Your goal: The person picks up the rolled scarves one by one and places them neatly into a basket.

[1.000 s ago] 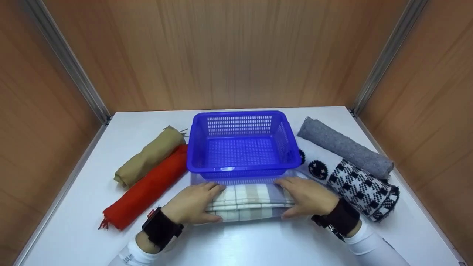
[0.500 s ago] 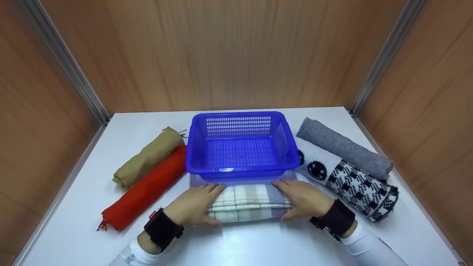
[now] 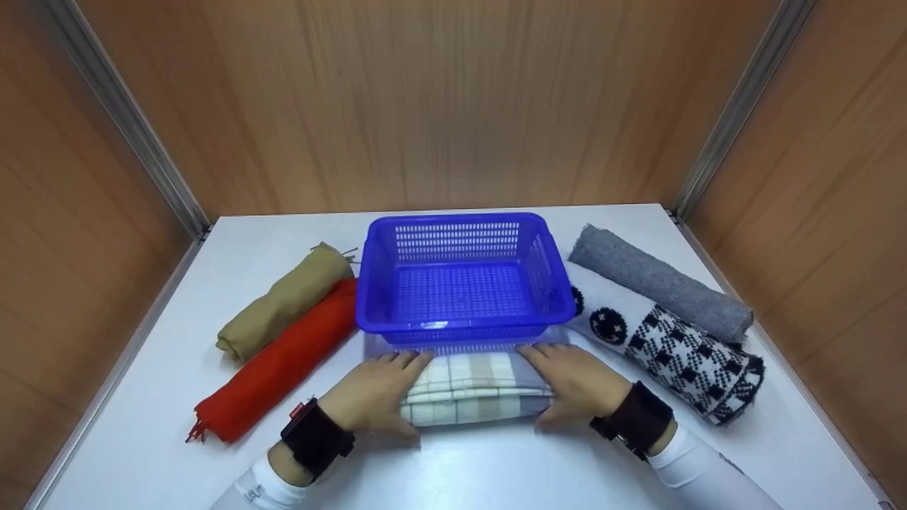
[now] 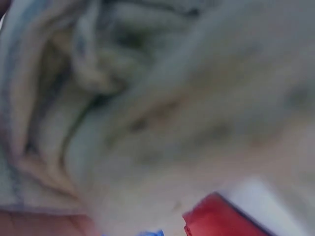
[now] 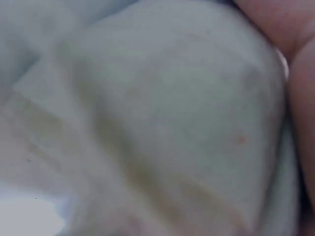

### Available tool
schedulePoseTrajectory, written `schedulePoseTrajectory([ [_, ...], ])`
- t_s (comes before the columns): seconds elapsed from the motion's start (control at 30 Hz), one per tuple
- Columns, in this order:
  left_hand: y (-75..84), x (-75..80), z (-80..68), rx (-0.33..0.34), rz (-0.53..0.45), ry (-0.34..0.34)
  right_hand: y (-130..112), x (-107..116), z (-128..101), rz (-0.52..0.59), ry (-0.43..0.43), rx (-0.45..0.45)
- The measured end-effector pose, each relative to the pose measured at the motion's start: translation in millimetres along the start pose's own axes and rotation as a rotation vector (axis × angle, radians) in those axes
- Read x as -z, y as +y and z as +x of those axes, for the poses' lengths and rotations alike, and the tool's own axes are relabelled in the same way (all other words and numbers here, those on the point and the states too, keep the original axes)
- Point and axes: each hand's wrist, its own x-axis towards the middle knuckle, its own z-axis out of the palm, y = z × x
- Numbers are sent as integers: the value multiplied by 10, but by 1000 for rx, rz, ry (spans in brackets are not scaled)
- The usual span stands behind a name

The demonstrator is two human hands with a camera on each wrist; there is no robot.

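The rolled plaid cloth [image 3: 473, 389] lies crosswise on the table [image 3: 460, 467], just in front of the blue basket [image 3: 464, 280], with the left hand [image 3: 372, 397] and right hand [image 3: 577, 386] cupping its two ends.

Two bare hands, left hand [image 3: 373, 393] and right hand [image 3: 575, 382]. White long sleeves [image 3: 698, 471] on both arms, small dark mark on the left cuff. Wide dark brown bands [image 3: 317, 439] at both wrists, red tab on the left, metal clasp on the right
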Motion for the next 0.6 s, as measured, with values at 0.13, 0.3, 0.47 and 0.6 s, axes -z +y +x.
schedulePoseTrajectory([
  [0.13,-7,-15,2,6,2,-11,-7,-26,14,5,3,-10],
  [0.3,-18,-31,13,12,-17,-26,-20,-54,18,1,21,-9],
  [0.47,-16,-26,20,3,-10,-10,-31,-48,16,2,45,-2],
  [0.6,-9,-5,27,-14,-7,9,-37,-25,21,-7,61,5],
])
